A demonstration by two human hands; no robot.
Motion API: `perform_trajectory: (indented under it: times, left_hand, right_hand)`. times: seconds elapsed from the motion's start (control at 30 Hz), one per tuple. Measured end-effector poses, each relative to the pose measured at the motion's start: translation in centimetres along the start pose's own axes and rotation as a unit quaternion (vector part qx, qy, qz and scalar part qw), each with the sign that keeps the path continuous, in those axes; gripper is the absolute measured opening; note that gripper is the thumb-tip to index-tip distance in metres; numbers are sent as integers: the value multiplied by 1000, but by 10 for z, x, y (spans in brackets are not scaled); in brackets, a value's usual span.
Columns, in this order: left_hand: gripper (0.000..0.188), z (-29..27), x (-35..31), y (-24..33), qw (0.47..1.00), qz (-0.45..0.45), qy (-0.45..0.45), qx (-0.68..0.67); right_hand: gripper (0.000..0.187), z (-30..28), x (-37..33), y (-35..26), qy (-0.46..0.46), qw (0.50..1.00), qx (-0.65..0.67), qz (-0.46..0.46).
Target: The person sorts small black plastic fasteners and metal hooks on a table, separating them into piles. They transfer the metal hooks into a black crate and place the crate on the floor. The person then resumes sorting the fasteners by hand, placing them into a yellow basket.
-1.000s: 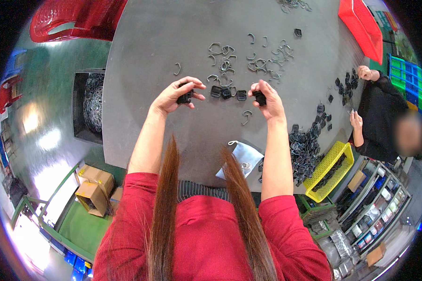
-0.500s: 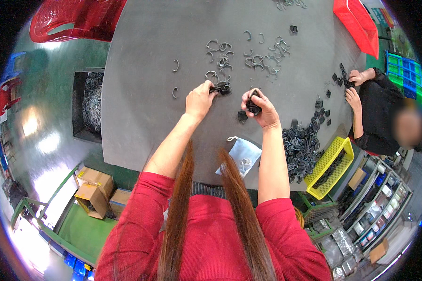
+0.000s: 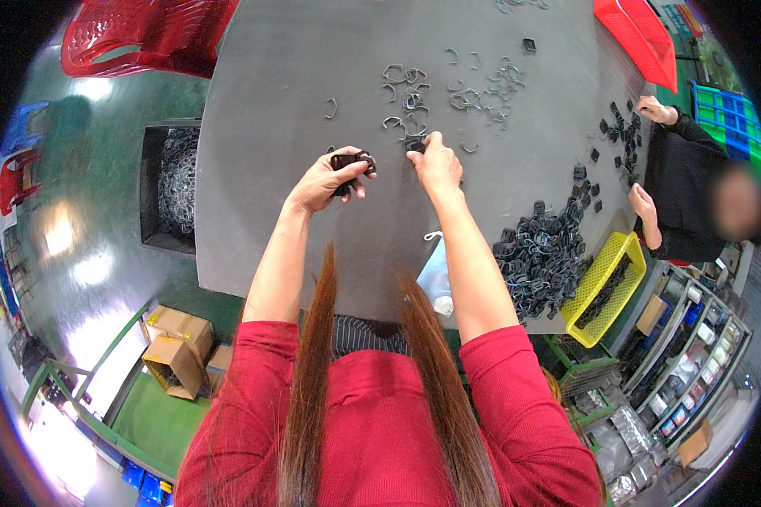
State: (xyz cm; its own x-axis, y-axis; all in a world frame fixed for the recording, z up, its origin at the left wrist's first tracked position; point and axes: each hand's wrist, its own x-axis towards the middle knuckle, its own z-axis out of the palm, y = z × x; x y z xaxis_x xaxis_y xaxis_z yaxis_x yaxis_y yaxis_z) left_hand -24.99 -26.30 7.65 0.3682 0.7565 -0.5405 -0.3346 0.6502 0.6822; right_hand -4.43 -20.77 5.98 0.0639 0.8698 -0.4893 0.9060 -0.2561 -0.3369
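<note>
Left hand (image 3: pixel 316 185) withdrawn, squarish black pieces (image 3: pixel 343 160), curved wires (image 3: pixel 413 102)

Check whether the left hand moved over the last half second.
Yes. The left hand has moved left, closer to the left edge of the table; it holds black pieces.

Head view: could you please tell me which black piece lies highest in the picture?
The lone black piece left of the red crate; all the others lie lower.
</note>
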Motion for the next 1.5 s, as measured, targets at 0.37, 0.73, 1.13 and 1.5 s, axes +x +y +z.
perform_trajectory:
  times: [0.37, 0.73, 1.13, 1.5]
  left_hand:
    - [33, 3, 10, -18, 999, 15, -44, -15]
    - [36, 116, 62, -66, 842, 99, 134, 513]
    - [20, 111, 64, -46, 968, -31, -28, 246]
    - [11, 53, 83, 22, 995, -39, 86, 18]
  right_hand:
    - [16, -44, -28, 74, -140, 893, 420, 83]
    - [20, -72, -44, 129, -163, 546, 819, -67]
    - [34, -184, 191, 111, 69, 945, 318, 20]
    - [37, -183, 282, 99, 99, 995, 5, -6]
